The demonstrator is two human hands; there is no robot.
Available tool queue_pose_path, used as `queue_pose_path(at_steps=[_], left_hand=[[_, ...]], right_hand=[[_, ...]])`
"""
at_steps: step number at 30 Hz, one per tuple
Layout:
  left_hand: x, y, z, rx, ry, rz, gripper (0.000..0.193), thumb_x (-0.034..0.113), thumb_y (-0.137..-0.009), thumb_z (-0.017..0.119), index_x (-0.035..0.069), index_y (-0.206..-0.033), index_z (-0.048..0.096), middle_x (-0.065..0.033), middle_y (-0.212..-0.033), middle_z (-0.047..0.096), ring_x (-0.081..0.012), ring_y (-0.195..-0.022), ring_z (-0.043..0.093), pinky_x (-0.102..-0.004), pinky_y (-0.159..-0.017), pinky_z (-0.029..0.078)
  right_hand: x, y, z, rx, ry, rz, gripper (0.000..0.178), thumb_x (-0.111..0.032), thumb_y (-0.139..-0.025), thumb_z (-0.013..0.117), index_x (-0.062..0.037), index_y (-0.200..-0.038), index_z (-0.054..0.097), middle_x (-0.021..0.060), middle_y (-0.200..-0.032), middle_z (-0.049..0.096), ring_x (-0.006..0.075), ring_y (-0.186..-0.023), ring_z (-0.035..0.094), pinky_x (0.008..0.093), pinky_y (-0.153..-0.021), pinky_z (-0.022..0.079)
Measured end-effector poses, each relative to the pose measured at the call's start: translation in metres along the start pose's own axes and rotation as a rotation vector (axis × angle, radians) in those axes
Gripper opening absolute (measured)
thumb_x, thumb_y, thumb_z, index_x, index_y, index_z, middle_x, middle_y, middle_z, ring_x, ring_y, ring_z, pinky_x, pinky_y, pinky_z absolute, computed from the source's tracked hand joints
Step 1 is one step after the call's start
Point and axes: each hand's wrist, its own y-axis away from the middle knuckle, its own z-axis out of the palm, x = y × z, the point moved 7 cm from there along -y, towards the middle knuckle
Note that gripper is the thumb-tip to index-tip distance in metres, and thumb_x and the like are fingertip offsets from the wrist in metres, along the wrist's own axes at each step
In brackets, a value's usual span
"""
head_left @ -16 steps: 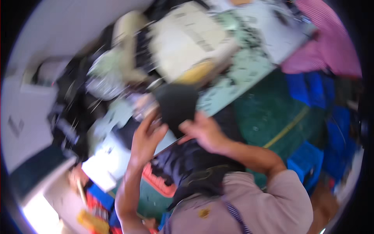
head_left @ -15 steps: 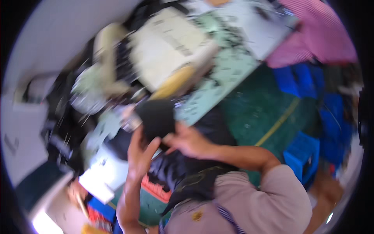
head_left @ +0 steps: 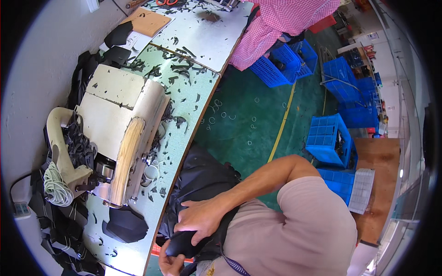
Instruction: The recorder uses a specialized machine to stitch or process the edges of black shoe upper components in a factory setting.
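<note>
Pinching a black piece near the table's long edge with left hand; touching it with right hand's spread fingers.

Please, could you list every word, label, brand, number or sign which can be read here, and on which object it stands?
No text is clear enough to quote.
Paper: dark marks, too small to read.
Floor: white loops; I cannot tell if they are characters.
Machine: no lettering that I can make out.
Black piece: no text visible.
</note>
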Motion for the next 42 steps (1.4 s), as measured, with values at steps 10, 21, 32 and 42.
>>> queue_pose_path(at_steps=[10,21,32,42], left_hand=[[0.180,-0.094,-0.089,0.329,-0.392,0.501,0.051,0.031,-0.087,0.073,-0.005,-0.121,0.066,-0.0156,-0.113,0.071,-0.0203,-0.100,0.066,-0.0313,-0.089,0.049],[0.205,-0.121,-0.111,0.382,-0.516,0.349,0.038,0.035,-0.084,0.073,0.001,-0.101,0.076,-0.0091,-0.084,0.073,-0.0143,-0.075,0.066,-0.0306,-0.074,0.051],[0.208,-0.109,-0.104,0.390,-0.518,0.357,0.041,0.024,-0.083,0.074,-0.006,-0.110,0.071,-0.0118,-0.097,0.074,-0.0149,-0.086,0.066,-0.0287,-0.083,0.050],[0.208,-0.108,-0.104,0.374,-0.520,0.403,0.036,0.020,-0.088,0.071,-0.003,-0.115,0.071,-0.0080,-0.099,0.072,-0.0119,-0.088,0.064,-0.0264,-0.081,0.049]], right_hand=[[0.014,-0.086,-0.052,0.514,-1.433,-0.053,0.040,-0.027,-0.104,0.053,0.0019,-0.132,0.052,0.0119,-0.118,0.066,0.0190,-0.105,0.064,0.0347,-0.092,0.052],[-0.005,-0.100,-0.064,0.566,-1.602,-0.067,0.039,-0.026,-0.106,0.049,0.0004,-0.135,0.050,0.0105,-0.130,0.060,0.0163,-0.117,0.058,0.0331,-0.102,0.045],[0.011,-0.092,-0.053,0.812,-1.604,-0.095,0.032,-0.020,-0.107,0.047,0.0006,-0.130,0.054,0.0117,-0.127,0.064,0.0203,-0.115,0.063,0.0356,-0.101,0.050],[0.016,-0.083,-0.062,0.901,-1.640,-0.133,0.030,-0.017,-0.105,0.049,0.0000,-0.129,0.053,0.0120,-0.126,0.063,0.0211,-0.116,0.063,0.0372,-0.102,0.051]])
